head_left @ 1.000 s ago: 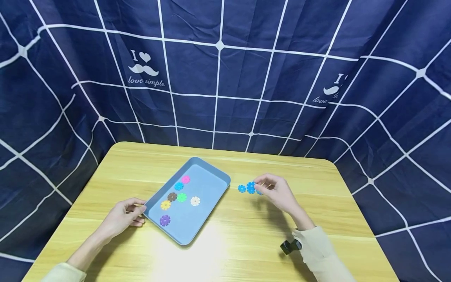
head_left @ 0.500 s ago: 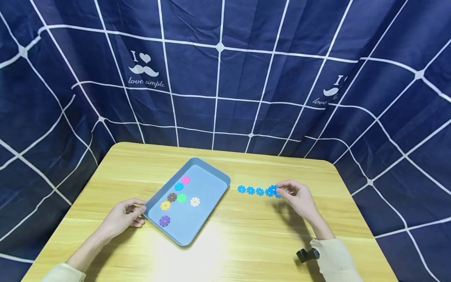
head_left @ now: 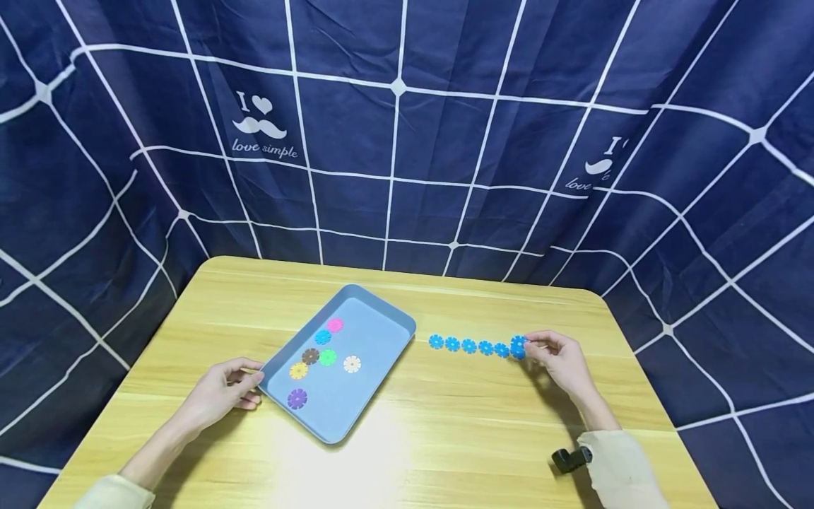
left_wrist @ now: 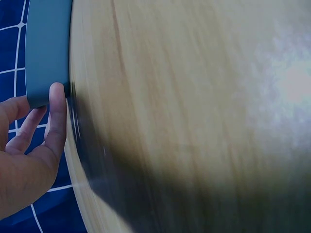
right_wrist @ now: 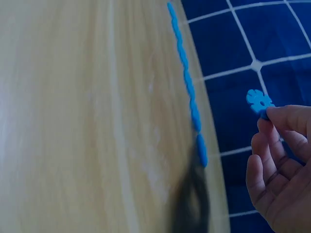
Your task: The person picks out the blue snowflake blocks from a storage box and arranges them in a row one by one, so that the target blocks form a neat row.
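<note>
In the head view, my right hand [head_left: 562, 364] pinches a blue notched snowflake disc [head_left: 518, 346] between thumb and fingertip at the right end of a row of blue discs [head_left: 468, 346]. The right wrist view has this held disc [right_wrist: 257, 101] raised, with the other fingers loosely bent below. Seen nearly edge-on there, the row [right_wrist: 187, 73] forms a thin line on the wood. My left hand [head_left: 219, 392] grips the near-left corner of a blue-grey tray [head_left: 375, 325]; thumb and fingers stand on either side of its wall [left_wrist: 47, 48] in the left wrist view.
Inside the tray lie several loose discs, among them a pink one [head_left: 335, 325], a purple one [head_left: 297, 399] and a cream one [head_left: 352, 364]. The wooden table [head_left: 445, 438] ends at a navy checked curtain [head_left: 356, 141] behind. A black wrist camera [head_left: 570, 459] hangs by the right sleeve.
My right hand has moved right along the row with the pinched disc, uncovering more of the blue discs. The left hand and tray keep their place.
</note>
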{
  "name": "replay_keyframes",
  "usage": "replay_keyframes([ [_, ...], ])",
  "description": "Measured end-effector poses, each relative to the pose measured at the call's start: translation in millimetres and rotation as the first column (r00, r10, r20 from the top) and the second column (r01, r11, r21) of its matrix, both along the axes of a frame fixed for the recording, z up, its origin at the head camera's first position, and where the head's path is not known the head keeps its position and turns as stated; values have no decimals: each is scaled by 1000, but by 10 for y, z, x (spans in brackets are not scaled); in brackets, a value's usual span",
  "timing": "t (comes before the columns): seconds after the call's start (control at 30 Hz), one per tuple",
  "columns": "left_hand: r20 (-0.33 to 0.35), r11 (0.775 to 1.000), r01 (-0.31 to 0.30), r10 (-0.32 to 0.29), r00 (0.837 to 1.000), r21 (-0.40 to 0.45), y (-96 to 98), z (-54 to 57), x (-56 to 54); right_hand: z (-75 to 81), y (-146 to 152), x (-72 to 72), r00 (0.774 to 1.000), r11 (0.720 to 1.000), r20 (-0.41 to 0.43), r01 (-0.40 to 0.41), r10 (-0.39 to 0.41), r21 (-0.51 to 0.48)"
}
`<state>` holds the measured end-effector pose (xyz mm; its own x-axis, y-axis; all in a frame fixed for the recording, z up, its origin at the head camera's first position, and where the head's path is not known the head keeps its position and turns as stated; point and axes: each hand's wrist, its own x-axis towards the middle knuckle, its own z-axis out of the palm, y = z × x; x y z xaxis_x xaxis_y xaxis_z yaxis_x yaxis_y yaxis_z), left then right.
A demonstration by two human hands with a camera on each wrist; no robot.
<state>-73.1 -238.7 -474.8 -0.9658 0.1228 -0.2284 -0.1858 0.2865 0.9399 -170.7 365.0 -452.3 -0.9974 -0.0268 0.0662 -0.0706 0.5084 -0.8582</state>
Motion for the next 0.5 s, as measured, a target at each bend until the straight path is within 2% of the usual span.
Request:
replay_keyframes([
  [0.13,-1,1000,1,-1,1000,1,0,-2,0,-53,110,-20,999,1000,36,16,-16,-2],
  [0.33,-2,1000,2,-2,1000,2,3,3,2,-124,253,-40,993,995,100,60,-68,78],
  [0.5,-3,1000,3,-3,1000,0,5,10,3,-190,346,-64,989,989,116,81,-95,121],
])
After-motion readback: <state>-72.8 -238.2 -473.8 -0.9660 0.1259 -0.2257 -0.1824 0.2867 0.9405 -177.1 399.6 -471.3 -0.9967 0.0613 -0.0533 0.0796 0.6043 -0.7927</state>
